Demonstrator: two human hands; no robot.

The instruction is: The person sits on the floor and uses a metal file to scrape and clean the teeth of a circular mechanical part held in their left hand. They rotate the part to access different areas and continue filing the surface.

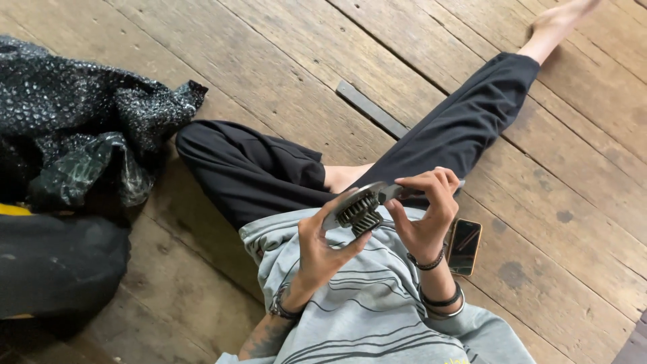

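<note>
Worn wooden floorboards frame a seated person whose left hand and right hand both grip a metal gear assembly, a disc with toothed cogs, held above the lap. No tool is in use and the part looks intact; any work on it appears barely begun. A phone lies beside the right wrist, crumpled black plastic sheeting well apart at left.

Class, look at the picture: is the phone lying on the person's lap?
No, the phone lies on the wooden floor beside the right hand, which with the left hand holds a metal gear part.
</note>
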